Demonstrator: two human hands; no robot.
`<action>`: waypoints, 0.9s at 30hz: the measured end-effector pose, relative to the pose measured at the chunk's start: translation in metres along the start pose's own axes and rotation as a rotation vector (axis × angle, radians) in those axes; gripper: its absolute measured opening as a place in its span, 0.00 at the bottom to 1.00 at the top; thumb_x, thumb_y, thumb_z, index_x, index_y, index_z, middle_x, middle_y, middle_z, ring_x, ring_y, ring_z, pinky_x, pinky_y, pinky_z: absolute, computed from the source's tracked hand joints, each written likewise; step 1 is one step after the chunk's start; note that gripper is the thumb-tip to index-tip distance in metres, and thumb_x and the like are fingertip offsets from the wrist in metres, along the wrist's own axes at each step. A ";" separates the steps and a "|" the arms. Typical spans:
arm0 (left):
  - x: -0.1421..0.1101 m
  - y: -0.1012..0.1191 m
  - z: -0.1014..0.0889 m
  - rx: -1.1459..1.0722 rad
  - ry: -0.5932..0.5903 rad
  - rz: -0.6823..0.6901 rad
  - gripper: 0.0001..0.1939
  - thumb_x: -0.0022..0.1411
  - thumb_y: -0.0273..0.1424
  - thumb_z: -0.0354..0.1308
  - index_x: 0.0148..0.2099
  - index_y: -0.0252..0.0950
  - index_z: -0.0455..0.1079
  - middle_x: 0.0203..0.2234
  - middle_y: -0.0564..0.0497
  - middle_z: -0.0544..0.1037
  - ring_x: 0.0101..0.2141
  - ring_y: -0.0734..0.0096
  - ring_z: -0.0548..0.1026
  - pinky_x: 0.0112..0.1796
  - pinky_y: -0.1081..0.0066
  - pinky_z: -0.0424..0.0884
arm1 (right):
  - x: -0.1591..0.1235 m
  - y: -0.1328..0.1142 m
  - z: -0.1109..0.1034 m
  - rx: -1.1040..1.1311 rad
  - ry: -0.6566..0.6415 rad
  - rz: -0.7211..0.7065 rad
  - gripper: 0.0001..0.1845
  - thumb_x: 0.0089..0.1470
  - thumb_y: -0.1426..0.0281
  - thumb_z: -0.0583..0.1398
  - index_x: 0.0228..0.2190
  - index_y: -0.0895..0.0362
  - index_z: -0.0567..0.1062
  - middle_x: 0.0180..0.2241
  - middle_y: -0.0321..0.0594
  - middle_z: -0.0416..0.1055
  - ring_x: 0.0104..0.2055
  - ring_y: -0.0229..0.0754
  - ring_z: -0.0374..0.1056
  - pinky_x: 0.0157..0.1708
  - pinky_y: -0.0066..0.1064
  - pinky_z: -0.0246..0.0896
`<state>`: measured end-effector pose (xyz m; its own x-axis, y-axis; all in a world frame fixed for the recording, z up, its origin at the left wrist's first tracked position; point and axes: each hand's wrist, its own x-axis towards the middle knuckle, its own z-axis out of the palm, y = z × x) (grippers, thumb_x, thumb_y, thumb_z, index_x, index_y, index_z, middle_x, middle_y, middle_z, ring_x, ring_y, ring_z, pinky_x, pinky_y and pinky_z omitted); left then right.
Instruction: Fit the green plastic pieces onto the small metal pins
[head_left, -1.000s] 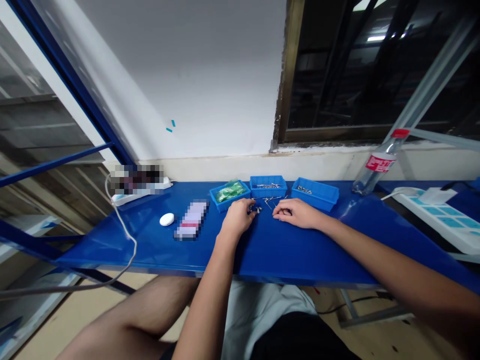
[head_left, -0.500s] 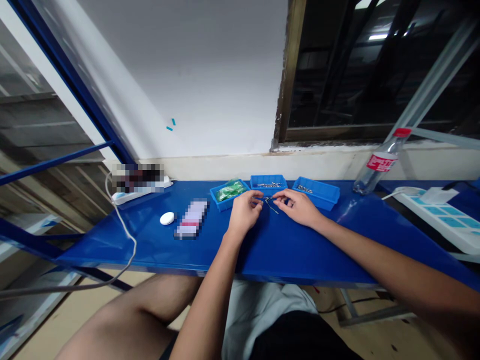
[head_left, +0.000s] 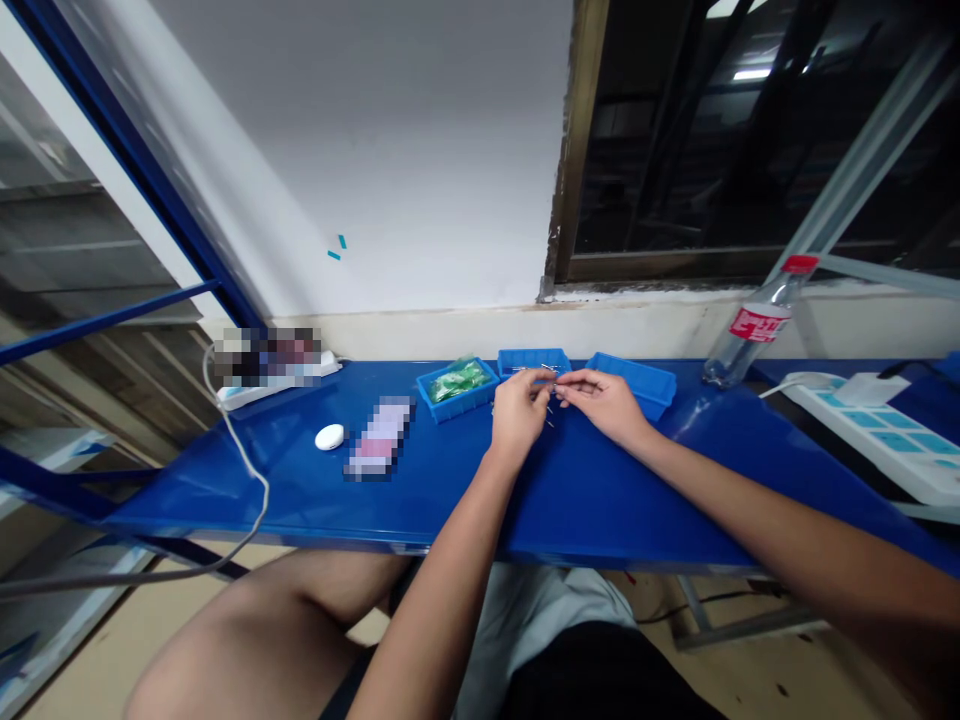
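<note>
Handwork on a small metal part point(head_left: 554, 387) appears to be in hand, just in front of the middle blue bin point(head_left: 529, 357) on the surface point(head_left: 600, 510). Right hand point(head_left: 606, 404): fingers look pinched on the part. Left hand point(head_left: 517, 408): fingers curl up to it; grip cannot be told. Next move, as judged, calls for steady fingertip control. Left blue bin point(head_left: 451, 408) holds a green packet point(head_left: 459, 380). Hands partly obscure thin metal pieces point(head_left: 550, 424) and the right blue bin point(head_left: 651, 386).
</note>
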<state>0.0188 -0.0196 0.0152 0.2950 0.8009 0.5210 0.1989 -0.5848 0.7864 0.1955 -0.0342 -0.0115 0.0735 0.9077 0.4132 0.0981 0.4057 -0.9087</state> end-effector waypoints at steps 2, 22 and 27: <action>-0.003 -0.002 0.002 0.058 -0.007 0.071 0.17 0.67 0.18 0.56 0.52 0.37 0.77 0.53 0.44 0.82 0.48 0.63 0.84 0.52 0.63 0.81 | 0.000 0.003 0.000 -0.038 0.009 -0.018 0.19 0.51 0.56 0.72 0.39 0.55 0.80 0.35 0.42 0.80 0.36 0.44 0.77 0.40 0.39 0.78; -0.006 -0.009 -0.006 0.255 -0.092 -0.013 0.13 0.68 0.27 0.62 0.52 0.41 0.83 0.45 0.49 0.86 0.44 0.61 0.85 0.48 0.68 0.79 | -0.001 -0.002 -0.004 -0.299 -0.049 -0.144 0.07 0.59 0.65 0.64 0.38 0.53 0.80 0.40 0.43 0.80 0.41 0.47 0.78 0.45 0.42 0.78; -0.006 -0.012 -0.003 0.278 -0.064 0.001 0.14 0.65 0.24 0.63 0.50 0.40 0.83 0.44 0.49 0.87 0.44 0.62 0.85 0.50 0.66 0.80 | -0.001 0.000 -0.001 -0.121 -0.008 0.012 0.18 0.52 0.57 0.71 0.38 0.55 0.78 0.33 0.42 0.78 0.35 0.46 0.77 0.35 0.39 0.79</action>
<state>0.0112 -0.0169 0.0033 0.3517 0.7956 0.4933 0.4442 -0.6057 0.6602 0.1968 -0.0349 -0.0121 0.0671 0.9136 0.4011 0.2167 0.3791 -0.8996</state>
